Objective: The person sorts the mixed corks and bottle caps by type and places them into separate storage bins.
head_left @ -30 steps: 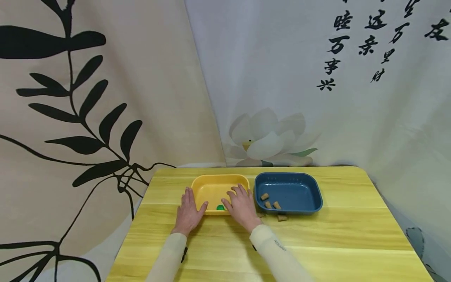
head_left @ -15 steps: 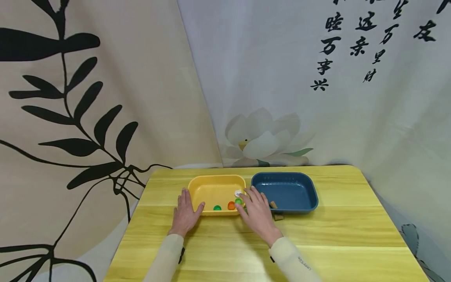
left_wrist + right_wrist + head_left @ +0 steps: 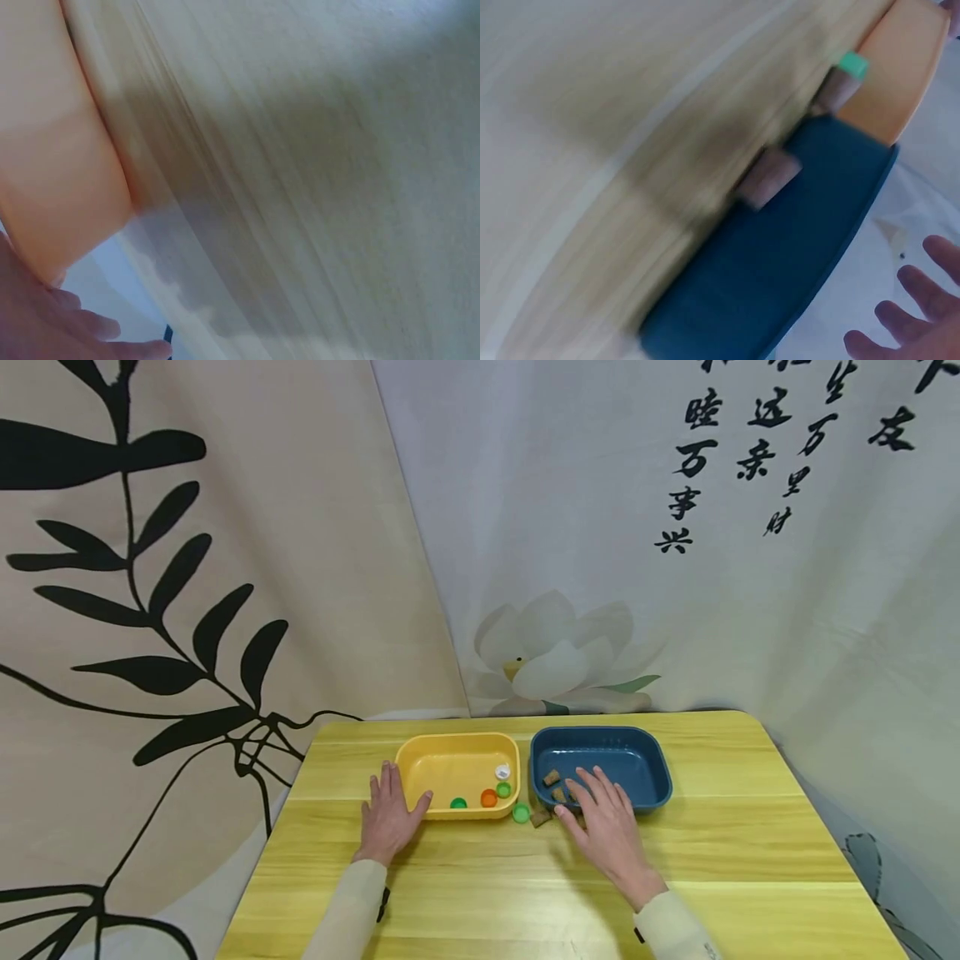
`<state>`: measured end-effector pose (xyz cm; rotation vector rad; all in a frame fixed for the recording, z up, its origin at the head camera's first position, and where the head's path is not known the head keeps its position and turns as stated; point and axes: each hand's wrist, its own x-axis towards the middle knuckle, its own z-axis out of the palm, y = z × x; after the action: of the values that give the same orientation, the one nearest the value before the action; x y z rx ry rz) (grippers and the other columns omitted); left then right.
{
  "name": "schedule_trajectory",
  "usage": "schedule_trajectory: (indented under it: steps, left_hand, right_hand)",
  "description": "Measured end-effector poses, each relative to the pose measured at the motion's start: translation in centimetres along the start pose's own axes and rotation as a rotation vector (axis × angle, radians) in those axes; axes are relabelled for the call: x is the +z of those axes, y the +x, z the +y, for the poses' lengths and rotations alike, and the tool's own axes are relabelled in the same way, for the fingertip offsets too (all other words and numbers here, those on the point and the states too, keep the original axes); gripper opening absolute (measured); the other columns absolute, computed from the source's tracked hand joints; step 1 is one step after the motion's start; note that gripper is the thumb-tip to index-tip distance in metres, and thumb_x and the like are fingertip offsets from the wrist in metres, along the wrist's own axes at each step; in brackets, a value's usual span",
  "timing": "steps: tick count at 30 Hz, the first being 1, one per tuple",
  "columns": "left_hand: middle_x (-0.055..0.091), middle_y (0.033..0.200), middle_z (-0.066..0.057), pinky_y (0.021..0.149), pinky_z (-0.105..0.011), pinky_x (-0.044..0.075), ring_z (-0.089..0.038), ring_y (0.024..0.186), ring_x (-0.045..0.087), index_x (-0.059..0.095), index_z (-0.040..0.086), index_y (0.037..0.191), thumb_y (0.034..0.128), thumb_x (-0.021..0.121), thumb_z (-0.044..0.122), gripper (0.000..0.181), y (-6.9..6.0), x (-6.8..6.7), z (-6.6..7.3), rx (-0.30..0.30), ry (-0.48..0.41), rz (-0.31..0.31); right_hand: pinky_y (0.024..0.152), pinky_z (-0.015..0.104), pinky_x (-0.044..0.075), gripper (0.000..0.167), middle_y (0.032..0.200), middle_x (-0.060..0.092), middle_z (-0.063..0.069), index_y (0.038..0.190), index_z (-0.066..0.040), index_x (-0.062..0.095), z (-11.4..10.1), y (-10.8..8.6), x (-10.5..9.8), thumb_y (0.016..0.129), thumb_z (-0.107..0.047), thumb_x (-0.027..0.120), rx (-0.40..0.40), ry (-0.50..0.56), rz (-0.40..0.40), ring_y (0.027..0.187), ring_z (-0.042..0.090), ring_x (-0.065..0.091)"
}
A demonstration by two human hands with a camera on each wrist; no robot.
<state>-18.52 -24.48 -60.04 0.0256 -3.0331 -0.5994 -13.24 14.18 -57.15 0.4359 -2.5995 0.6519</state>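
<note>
Step in hand is judged a reach at the blue tray [image 3: 633, 767]: the right grip [image 3: 609, 835], fingers spread and no object visible in it, is at six o'clock, near corks [image 3: 552, 777] inside; a pickup would call for curling the fingers round one. The left grip [image 3: 387, 820], straight-fingered and holding nothing, lies at eight o'clock of the yellow tray [image 3: 438, 767], containing bottle caps [image 3: 489, 798]. At the blue tray's eight o'clock, a loose green cap [image 3: 521, 812] and stray cork [image 3: 540, 818] sit on the surface [image 3: 487, 893], tray walls barring a direct slide in.
</note>
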Motion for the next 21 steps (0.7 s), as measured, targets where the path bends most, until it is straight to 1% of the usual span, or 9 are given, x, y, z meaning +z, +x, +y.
schedule_trajectory:
  steps: [2,5,6,8,11,15,18,21]
  left_hand:
    - [0.005,0.171,-0.024,0.107,-0.082,0.023,-0.055,0.152,0.010,0.015,-0.005,0.163,0.1002,0.042,0.072,0.103,0.0,-0.2,0.0,-0.002,0.002,0.011]
    - [0.002,0.171,-0.024,0.111,-0.079,0.022,-0.053,0.154,0.008,0.015,-0.004,0.163,0.1002,0.042,0.071,0.102,0.1,-0.5,0.2,-0.011,0.003,0.022]
    - [0.002,0.171,-0.024,0.112,-0.077,0.022,-0.052,0.154,0.009,0.014,-0.003,0.164,0.1006,0.043,0.070,0.101,0.1,-0.6,0.3,-0.007,0.000,0.031]
    - [0.005,0.171,-0.025,0.113,-0.075,0.023,-0.051,0.154,0.012,0.014,-0.004,0.163,0.1015,0.046,0.066,0.099,0.0,-0.7,0.6,0.023,-0.012,0.063]
    - [0.013,0.169,-0.026,0.115,-0.071,0.026,-0.049,0.153,0.019,0.018,-0.005,0.162,0.1023,0.054,0.057,0.093,0.0,-0.8,1.4,0.106,-0.037,0.128]
    - [0.026,0.165,-0.026,0.114,-0.067,0.031,-0.046,0.150,0.029,0.030,-0.006,0.158,0.1007,0.063,0.044,0.083,-0.3,-0.9,3.0,0.249,-0.044,0.214]
    - [0.035,0.162,-0.024,0.114,-0.064,0.034,-0.044,0.148,0.034,0.040,-0.005,0.154,0.0990,0.067,0.038,0.075,-0.6,-0.7,4.2,0.350,-0.030,0.264]
    - [0.041,0.159,-0.021,0.113,-0.062,0.037,-0.042,0.146,0.038,0.047,-0.002,0.150,0.0965,0.071,0.035,0.070,-0.9,-0.6,5.4,0.445,-0.017,0.299]
  right_hand:
    - [0.110,0.068,0.034,0.052,0.150,0.054,0.017,0.137,-0.007,0.066,0.9,-0.3,-0.5,0.099,-0.042,0.069,0.006,-0.014,0.001,0.144,0.043,0.041]
    - [0.109,0.069,0.034,0.055,0.150,0.053,0.019,0.138,-0.006,0.064,2.3,-0.7,-1.3,0.098,-0.043,0.070,0.021,-0.033,-0.006,0.144,0.045,0.040]
    - [0.109,0.069,0.034,0.056,0.151,0.052,0.020,0.139,-0.005,0.064,2.7,-0.8,-1.6,0.098,-0.042,0.070,0.027,-0.036,-0.007,0.144,0.045,0.040]
    - [0.110,0.070,0.033,0.056,0.151,0.052,0.021,0.140,-0.004,0.062,3.6,-0.9,-2.0,0.098,-0.041,0.070,0.045,-0.041,-0.006,0.144,0.046,0.039]
    - [0.110,0.070,0.032,0.056,0.151,0.050,0.022,0.141,-0.003,0.061,4.8,-1.0,-2.7,0.099,-0.040,0.069,0.079,-0.042,0.002,0.144,0.047,0.037]
    - [0.109,0.071,0.031,0.055,0.151,0.049,0.024,0.141,-0.002,0.060,6.2,-1.0,-3.2,0.101,-0.039,0.066,0.122,-0.045,0.017,0.144,0.049,0.036]
    - [0.108,0.072,0.032,0.055,0.151,0.048,0.025,0.142,0.000,0.059,7.0,-1.1,-3.2,0.102,-0.039,0.065,0.143,-0.047,0.025,0.144,0.050,0.036]
    - [0.107,0.072,0.032,0.058,0.153,0.046,0.027,0.144,0.001,0.056,7.7,-1.3,-3.3,0.103,-0.039,0.064,0.167,-0.051,0.023,0.143,0.052,0.036]
